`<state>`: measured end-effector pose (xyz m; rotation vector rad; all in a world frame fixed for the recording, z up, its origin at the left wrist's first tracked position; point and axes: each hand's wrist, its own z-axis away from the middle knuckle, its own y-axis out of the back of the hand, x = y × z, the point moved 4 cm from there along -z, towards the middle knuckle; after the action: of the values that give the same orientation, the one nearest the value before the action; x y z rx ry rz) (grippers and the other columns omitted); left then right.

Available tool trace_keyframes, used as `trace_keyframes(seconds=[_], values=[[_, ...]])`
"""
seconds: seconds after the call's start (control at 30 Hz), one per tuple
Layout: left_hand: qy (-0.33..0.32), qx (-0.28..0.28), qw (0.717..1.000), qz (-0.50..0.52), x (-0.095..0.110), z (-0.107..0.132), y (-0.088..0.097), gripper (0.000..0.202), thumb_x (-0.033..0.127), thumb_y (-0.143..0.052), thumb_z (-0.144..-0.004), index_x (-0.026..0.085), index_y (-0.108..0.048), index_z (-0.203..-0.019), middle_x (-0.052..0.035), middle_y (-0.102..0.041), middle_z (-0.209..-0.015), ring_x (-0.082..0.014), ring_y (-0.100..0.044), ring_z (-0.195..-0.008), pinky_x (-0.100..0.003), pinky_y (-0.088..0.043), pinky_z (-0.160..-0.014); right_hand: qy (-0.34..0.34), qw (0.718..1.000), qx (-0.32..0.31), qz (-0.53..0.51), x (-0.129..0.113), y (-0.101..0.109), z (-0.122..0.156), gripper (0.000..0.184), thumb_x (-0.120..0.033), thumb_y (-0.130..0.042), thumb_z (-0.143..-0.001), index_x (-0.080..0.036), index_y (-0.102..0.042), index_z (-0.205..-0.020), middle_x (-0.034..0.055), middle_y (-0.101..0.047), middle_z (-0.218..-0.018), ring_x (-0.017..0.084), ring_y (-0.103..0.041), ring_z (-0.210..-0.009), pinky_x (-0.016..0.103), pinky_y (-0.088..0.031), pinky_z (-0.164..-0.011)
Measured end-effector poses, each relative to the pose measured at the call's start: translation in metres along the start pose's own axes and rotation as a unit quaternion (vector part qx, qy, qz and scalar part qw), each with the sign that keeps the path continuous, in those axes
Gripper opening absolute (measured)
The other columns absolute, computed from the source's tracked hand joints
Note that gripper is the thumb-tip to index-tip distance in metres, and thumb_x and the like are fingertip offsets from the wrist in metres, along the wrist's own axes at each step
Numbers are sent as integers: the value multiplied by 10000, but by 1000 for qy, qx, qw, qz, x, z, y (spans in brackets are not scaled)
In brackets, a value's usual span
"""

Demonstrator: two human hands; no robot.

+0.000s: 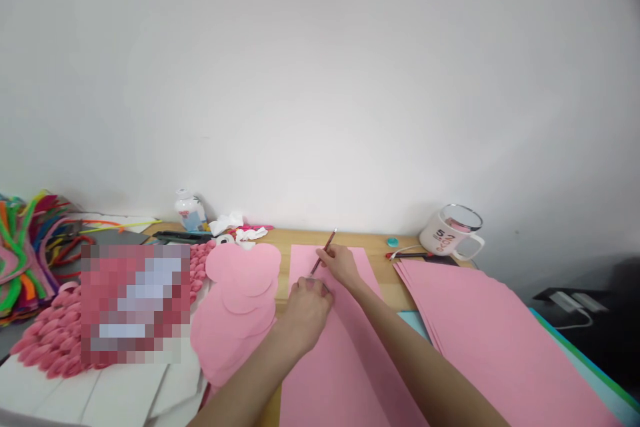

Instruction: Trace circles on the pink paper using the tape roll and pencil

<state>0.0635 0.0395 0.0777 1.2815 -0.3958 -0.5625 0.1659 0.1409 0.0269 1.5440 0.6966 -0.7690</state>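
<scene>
A long sheet of pink paper (320,380) lies on the wooden table in front of me. My right hand (341,265) pinches a dark pencil (327,243), tilted with its upper end to the right and its lower end near the paper. Just below and to the left, my left hand (309,310) rests on the sheet with its fingers bent down. Under those fingertips a thin greyish edge shows; most of that thing is hidden. Several pink paper cutouts with rounded edges (235,327) lie overlapping to the left of the sheet.
More pink sheets (500,333) are stacked at right, below a white mug (445,233). A white bottle (190,210) and crumpled tissue (227,221) stand near the wall. Pink chunky braided material (50,333) and colourful fuzzy sticks (30,253) fill the left.
</scene>
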Motion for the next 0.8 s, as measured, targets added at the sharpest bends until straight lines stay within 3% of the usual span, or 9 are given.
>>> trace_keyframes(seconds=[0.43,0.8], values=[[-10,12,1000,-6,0,2,4,384,-48,-484,-678,140,-579,-999,-110,-619,-1060,-251,-572,-942,-346,-448,-760,-39,998,52,-5,23,38,36,294,-373,-541,-789,-177,-606,-580,74,-702,-616,214,-654,-614,265,-409,-564],[-19,11,1000,-18,1,-3,4,301,-31,-456,-730,139,-611,-924,-123,-624,-1002,-235,-578,-894,-345,-401,-768,-8,987,80,-140,30,39,82,293,-444,-600,-713,-204,-546,-553,20,-622,-524,180,-579,-520,265,-407,-518]])
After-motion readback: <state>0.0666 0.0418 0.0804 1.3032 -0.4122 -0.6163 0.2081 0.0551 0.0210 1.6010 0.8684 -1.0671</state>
